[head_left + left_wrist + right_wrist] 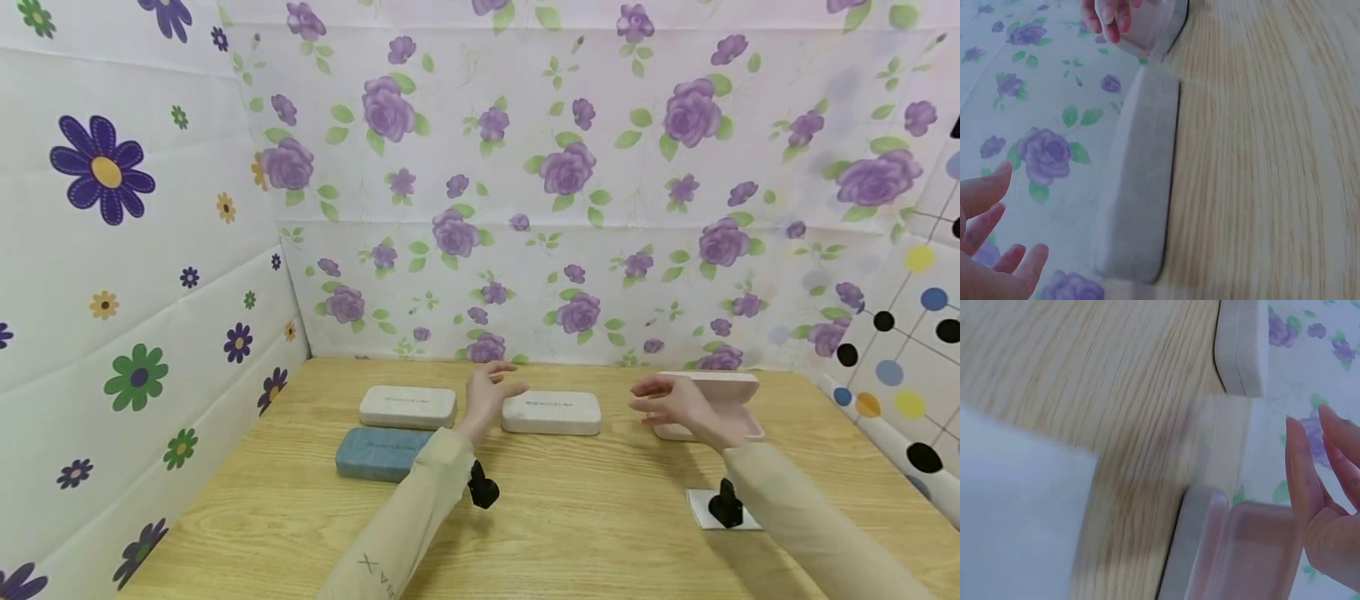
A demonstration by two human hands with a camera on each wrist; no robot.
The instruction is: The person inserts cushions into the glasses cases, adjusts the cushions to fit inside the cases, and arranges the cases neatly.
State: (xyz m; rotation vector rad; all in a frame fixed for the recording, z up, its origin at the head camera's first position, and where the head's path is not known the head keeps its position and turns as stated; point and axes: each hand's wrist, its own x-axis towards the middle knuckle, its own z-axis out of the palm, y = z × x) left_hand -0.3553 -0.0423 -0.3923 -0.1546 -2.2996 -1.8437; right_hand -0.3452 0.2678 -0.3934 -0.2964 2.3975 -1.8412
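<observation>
My left hand [486, 402] hovers between two closed white glasses cases, its fingers loosely bent around nothing. The middle white case [551, 413] lies just right of it, and the left white case [407, 407] sits on its other side. A blue case [378, 454] is partly covered by my left sleeve. At the right, my right hand [678, 406] is raised with relaxed fingers in front of an open case [738, 421], whose pink lining shows in the right wrist view. The hand hides part of that case. Neither hand holds anything.
A white cloth or paper square [701, 510] lies on the wooden table [570, 533], partly under my right forearm in the head view. A flowered curtain [525, 208] stands behind the table, with patterned sheets at the left and right.
</observation>
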